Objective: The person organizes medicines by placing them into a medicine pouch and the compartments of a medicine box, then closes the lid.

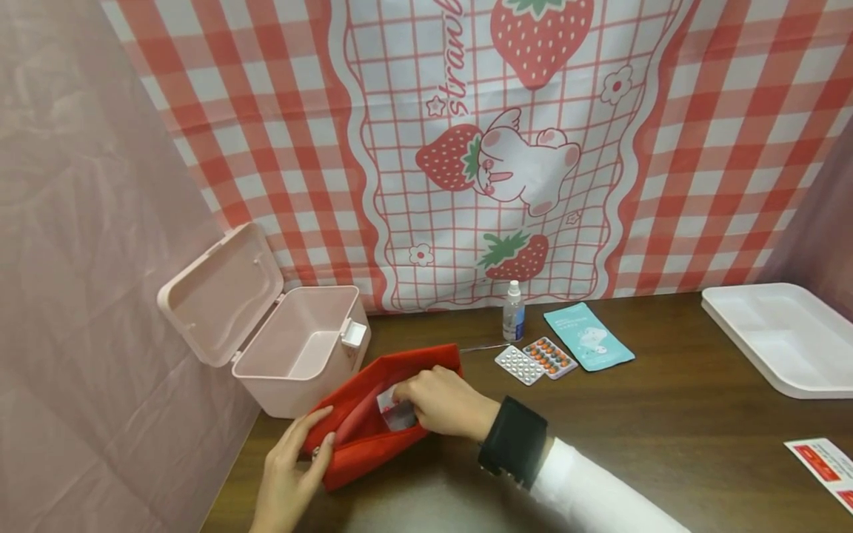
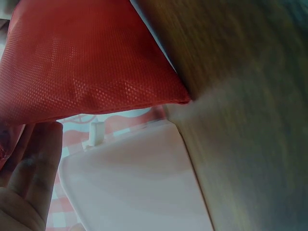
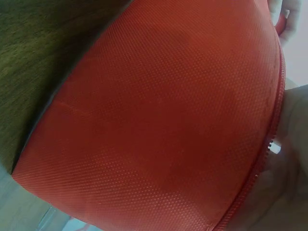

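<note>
A red zippered pouch (image 1: 373,460) stands unzipped on the table, its mouth facing up. My left hand (image 1: 288,465) grips its left end, fingers on the far wall and thumb on the near one. Through the mouth reaches my right hand (image 1: 445,400), its fingertips pinching a small clear packet (image 1: 401,419) with a white and red top. In the left wrist view, the pouch's red side (image 2: 96,57) lies above the left fingers (image 2: 41,168). The right wrist view is mostly filled by pouch fabric (image 3: 159,120); the right fingertips are hidden there behind the zipper edge.
A pink box (image 1: 293,377) with its lid raised stands at left. Behind the pouch are a spray bottle (image 1: 514,314), blister packs (image 1: 520,366), a thin metal tool (image 1: 485,347) and a teal packet (image 1: 589,337). A white tray (image 1: 766,355) and a printed card (image 1: 823,466) lie at right.
</note>
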`<state>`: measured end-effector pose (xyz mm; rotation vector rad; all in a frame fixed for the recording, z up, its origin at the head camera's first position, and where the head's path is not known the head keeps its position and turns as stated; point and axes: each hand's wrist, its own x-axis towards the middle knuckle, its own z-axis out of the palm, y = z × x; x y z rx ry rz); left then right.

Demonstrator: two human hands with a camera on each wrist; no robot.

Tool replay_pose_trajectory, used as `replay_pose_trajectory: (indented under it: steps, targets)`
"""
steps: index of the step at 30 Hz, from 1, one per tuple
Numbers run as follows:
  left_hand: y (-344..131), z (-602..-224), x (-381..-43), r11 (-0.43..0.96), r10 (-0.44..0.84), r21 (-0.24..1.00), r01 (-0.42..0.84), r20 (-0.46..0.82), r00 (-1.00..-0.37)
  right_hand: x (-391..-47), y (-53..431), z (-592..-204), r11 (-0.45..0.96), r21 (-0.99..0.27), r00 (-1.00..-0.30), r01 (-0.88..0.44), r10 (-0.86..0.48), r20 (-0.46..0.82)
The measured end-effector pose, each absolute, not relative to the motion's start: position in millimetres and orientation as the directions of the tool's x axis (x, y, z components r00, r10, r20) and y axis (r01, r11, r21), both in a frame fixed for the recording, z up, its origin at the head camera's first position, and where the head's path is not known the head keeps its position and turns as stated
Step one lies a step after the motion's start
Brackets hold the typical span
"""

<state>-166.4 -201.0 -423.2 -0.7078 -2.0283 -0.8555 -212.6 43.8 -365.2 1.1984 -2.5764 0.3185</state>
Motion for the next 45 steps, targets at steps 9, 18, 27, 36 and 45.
replay_pose_trajectory:
  steps: [9, 18, 27, 36, 45]
  targets:
    - [-201.0, -423.5, -165.9, 0.616, 0.181, 0.313, 0.723, 0.837, -0.517, -212.7, 41.4, -367.4, 0.663, -0.147, -0.678, -0.734, -0.699, 0.226]
    - [-200.9, -424.5, -166.4, 0.615, 0.177, 0.319, 0.721, 0.835, -0.521, -213.6, 41.9, -368.3, 0.673, -0.066, -0.654, -0.737, -0.684, 0.324]
    - [-200.4, -423.8, -166.3, 0.617, 0.178, 0.319, 0.719, 0.834, -0.523, -213.8, 42.8, -367.3, 0.697, 0.057, -0.621, -0.715, -0.669, 0.408]
    - [-200.5, -423.9, -167.1, 0.618, 0.180, 0.313, 0.721, 0.837, -0.517, -217.4, 43.3, -369.8, 0.732, 0.014, -0.664, -0.681, -0.625, 0.409]
    - [-200.6, -424.3, -166.8, 0.618, 0.180, 0.314, 0.721, 0.836, -0.518, -218.7, 40.8, -370.4, 0.775, 0.005, -0.705, -0.632, -0.577, 0.413]
